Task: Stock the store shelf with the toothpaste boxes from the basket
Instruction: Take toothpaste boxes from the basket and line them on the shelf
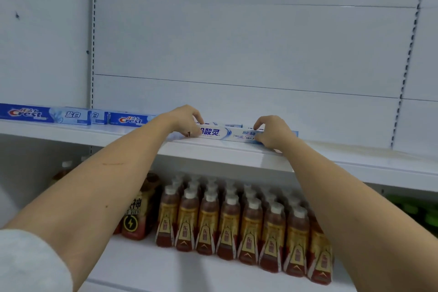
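Observation:
A long white and blue toothpaste box lies lengthwise near the front edge of the white upper shelf. My left hand grips its left end with curled fingers. My right hand grips its right end the same way. More boxes lie behind it, mostly hidden. To the left, blue Crest toothpaste boxes stand in a row along the same shelf, another Crest box closest to my left hand. The basket is out of view.
The lower shelf holds several rows of amber drink bottles with white caps, and a darker bottle with a lightning mark at their left. Green items show at far right. The white back panel rises behind; bare upper shelf surface lies to the right.

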